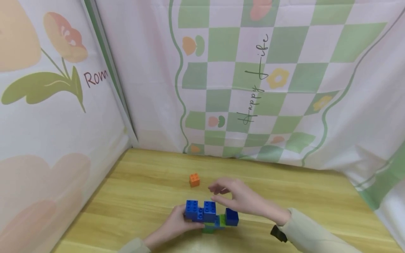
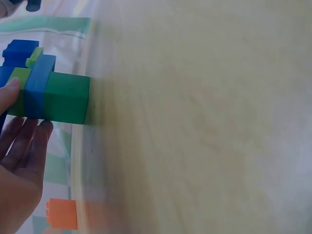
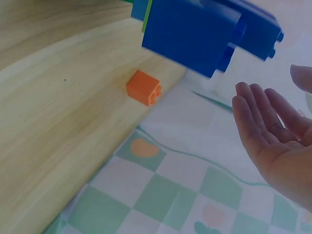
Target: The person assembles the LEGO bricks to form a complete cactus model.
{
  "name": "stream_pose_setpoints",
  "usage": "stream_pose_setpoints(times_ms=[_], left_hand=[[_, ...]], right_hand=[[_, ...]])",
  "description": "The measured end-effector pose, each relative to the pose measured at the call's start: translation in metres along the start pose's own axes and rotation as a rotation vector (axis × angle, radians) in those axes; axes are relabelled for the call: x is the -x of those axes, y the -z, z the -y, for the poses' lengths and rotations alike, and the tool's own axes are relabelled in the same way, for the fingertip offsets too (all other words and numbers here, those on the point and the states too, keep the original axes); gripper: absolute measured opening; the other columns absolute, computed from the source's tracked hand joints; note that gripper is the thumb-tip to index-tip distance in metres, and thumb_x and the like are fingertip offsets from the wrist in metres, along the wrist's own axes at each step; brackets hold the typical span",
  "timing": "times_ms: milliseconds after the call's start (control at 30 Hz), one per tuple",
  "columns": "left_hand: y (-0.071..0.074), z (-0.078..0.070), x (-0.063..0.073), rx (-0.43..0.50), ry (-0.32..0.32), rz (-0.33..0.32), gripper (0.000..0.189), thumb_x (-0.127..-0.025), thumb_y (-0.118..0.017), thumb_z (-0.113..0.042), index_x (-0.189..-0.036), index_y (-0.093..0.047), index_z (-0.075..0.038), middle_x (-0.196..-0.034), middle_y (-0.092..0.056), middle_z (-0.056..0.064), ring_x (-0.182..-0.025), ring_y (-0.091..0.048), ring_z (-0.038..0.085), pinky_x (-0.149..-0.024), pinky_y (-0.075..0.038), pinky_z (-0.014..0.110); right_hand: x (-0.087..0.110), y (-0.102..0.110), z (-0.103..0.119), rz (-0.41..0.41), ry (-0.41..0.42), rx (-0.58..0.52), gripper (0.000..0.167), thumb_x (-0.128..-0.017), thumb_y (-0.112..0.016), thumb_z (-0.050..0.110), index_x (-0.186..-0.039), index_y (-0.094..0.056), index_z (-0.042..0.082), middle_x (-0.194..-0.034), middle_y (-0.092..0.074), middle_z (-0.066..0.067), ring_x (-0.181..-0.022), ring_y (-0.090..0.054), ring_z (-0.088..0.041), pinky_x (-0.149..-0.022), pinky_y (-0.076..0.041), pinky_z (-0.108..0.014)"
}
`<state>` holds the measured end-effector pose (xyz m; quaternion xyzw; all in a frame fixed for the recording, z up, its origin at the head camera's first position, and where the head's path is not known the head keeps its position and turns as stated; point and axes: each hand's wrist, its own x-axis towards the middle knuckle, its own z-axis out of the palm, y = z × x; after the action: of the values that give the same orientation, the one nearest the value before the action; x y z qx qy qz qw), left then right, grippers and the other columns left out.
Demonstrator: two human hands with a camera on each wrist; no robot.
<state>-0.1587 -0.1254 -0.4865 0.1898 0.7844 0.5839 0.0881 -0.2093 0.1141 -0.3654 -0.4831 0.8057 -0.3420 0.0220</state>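
My left hand (image 1: pixel 178 222) grips a built-up block of toy bricks (image 1: pixel 209 212) from its left side, thumb in front. Dark blue bricks form the top, with light green and lighter blue pieces beneath. In the left wrist view, a green brick (image 2: pixel 68 97) makes up the bottom of the build, and fingers (image 2: pixel 34 146) lie against the side. Just above and to the right of the build is my right hand (image 1: pixel 234 194), holding nothing. Its fingers (image 3: pixel 265 119) are slightly bent in the right wrist view, apart from the blue bricks (image 3: pixel 192 36).
A single orange brick (image 1: pixel 194 180) rests on the wooden table (image 1: pixel 152 179), beyond the build. A patterned curtain (image 1: pixel 253 105) hangs along the table's back edge, and a printed cloth wall (image 1: pixel 57 133) borders the left side.
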Motion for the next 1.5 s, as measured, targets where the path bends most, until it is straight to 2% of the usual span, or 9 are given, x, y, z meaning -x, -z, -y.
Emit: stream_pose_setpoints(times_ms=[300,467,767,1000,1200,1500], left_hand=[[0.002,0.001,0.001,-0.017,0.006,-0.016,0.048,-0.079,-0.083,-0.024,-0.123,-0.065,-0.015,-0.119,-0.073,0.006,-0.106,-0.069,0.007,-0.095,-0.053,0.02],[0.001,0.001,0.0,-0.021,0.004,-0.013,0.048,-0.079,-0.082,-0.024,-0.123,-0.066,-0.015,-0.119,-0.073,0.006,-0.106,-0.069,0.007,-0.096,-0.053,0.021],[0.002,-0.001,-0.001,-0.029,0.033,-0.017,0.045,-0.079,-0.083,-0.025,-0.121,-0.067,-0.016,-0.117,-0.074,0.004,-0.105,-0.069,0.006,-0.095,-0.053,0.02],[0.002,0.0,-0.001,-0.01,0.018,-0.005,0.043,-0.079,-0.083,-0.024,-0.119,-0.068,-0.016,-0.115,-0.075,0.003,-0.102,-0.07,0.005,-0.094,-0.053,0.019],[0.002,-0.001,-0.002,-0.001,0.03,0.004,0.044,-0.079,-0.082,-0.025,-0.12,-0.068,-0.019,-0.116,-0.074,0.001,-0.103,-0.069,0.005,-0.095,-0.052,0.019],[0.004,0.0,-0.001,0.021,0.016,0.012,0.045,-0.08,-0.082,-0.023,-0.121,-0.067,-0.019,-0.117,-0.074,0.002,-0.104,-0.069,0.005,-0.095,-0.052,0.018]], right_hand=[[-0.02,0.001,-0.035,0.008,-0.031,0.005,0.022,-0.094,-0.065,0.01,-0.114,-0.065,0.001,-0.107,-0.073,-0.012,-0.095,-0.071,-0.021,-0.084,-0.061,-0.027],[-0.028,0.0,-0.054,0.023,-0.094,0.004,0.021,-0.093,-0.066,0.008,-0.113,-0.065,0.002,-0.105,-0.073,-0.012,-0.096,-0.071,-0.023,-0.083,-0.062,-0.027],[-0.039,-0.008,-0.075,0.071,-0.174,-0.007,0.025,-0.094,-0.066,0.011,-0.117,-0.064,0.003,-0.113,-0.072,-0.017,-0.102,-0.07,-0.026,-0.086,-0.061,-0.028],[-0.046,-0.014,-0.094,0.101,-0.188,-0.006,0.027,-0.094,-0.064,0.01,-0.119,-0.062,0.0,-0.117,-0.069,-0.02,-0.103,-0.069,-0.031,-0.086,-0.061,-0.032],[-0.054,-0.023,-0.11,0.112,-0.246,-0.016,0.032,-0.094,-0.066,0.014,-0.121,-0.061,-0.002,-0.12,-0.067,-0.02,-0.105,-0.068,-0.032,-0.087,-0.061,-0.033],[-0.064,-0.037,-0.121,0.111,-0.249,-0.015,0.036,-0.092,-0.067,0.013,-0.124,-0.059,-0.003,-0.123,-0.066,-0.021,-0.106,-0.068,-0.031,-0.087,-0.061,-0.032]])
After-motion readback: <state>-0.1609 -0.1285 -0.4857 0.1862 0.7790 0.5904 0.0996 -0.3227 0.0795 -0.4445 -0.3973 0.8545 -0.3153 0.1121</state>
